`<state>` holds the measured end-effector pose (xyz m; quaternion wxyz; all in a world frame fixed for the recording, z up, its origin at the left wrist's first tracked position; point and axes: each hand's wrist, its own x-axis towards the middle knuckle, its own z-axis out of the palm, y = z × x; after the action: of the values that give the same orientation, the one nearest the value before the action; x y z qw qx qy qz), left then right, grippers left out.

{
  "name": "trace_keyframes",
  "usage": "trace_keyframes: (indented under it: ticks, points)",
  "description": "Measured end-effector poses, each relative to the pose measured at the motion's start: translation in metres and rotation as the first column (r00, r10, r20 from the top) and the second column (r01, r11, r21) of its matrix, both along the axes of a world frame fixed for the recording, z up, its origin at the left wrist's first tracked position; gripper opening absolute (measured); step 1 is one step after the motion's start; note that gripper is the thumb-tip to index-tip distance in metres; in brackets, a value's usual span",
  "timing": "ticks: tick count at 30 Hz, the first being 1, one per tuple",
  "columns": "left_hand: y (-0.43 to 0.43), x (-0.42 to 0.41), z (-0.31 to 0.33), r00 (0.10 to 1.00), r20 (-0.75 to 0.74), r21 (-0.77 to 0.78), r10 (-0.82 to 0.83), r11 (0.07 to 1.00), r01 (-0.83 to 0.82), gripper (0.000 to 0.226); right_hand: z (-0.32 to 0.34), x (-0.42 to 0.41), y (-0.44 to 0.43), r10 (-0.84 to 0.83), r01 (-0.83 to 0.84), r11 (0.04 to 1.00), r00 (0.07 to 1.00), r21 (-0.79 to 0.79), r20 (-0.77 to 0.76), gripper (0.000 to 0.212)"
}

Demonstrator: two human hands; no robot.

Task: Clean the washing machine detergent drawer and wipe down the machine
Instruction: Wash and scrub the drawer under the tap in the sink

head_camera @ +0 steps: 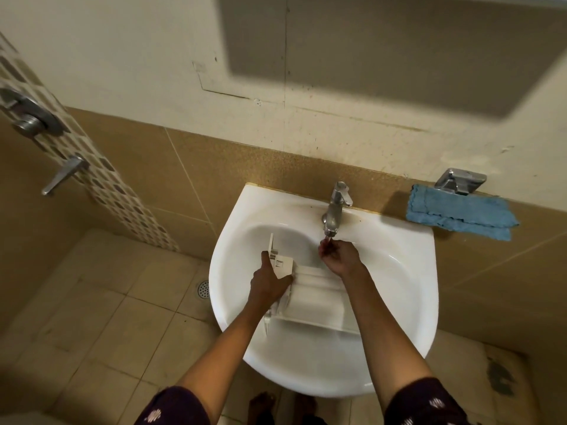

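Observation:
The white detergent drawer (316,299) lies inside the white sink (399,271), its front panel toward the left. My left hand (270,283) grips the drawer at its left end, thumb up along the panel. Just under the spout of the steel tap (336,207), my right hand (339,257) has its fingers curled together. Whether it holds something small cannot be told. A folded blue cloth (460,214) lies on the ledge to the right of the sink.
A chrome soap holder (460,180) is fixed to the wall above the cloth. Shower valve handles (33,118) stick out of the tiled wall at the left. A floor drain (203,289) sits left of the sink. My bare feet (260,406) stand below the basin.

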<state>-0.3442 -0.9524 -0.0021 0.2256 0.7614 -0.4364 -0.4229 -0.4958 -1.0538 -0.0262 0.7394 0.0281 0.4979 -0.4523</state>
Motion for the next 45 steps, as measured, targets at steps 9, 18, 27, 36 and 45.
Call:
trace_keyframes:
  ticks: [9,18,27,36,45]
  points:
    - [0.002,-0.002,-0.009,1.0,0.017,-0.057,0.023,0.998,-0.022,0.072,0.001,0.023,0.016,0.517,-0.893,0.447,0.224,0.038,-0.826,0.033]
    - [0.001,-0.001,-0.011,0.999,0.037,-0.052,0.008,0.999,-0.006,0.072,-0.022,0.041,0.036,0.105,-0.915,0.309,-0.237,0.259,-0.966,0.029]
    - [0.0,-0.001,-0.013,0.999,0.018,-0.047,0.041,0.998,-0.04,0.069,-0.031,-0.051,0.026,0.149,-0.779,0.59,-0.151,0.211,-0.977,0.017]
    - [0.001,-0.001,-0.013,0.999,0.019,-0.059,0.035,0.998,-0.034,0.073,-0.021,-0.05,0.017,0.12,-0.738,0.666,-0.044,0.113,-0.992,0.018]
    - [0.011,0.003,-0.008,0.995,0.006,-0.171,0.096,0.981,-0.093,0.076,0.011,0.005,0.007,-0.042,0.041,0.999,0.996,0.006,0.075,0.028]
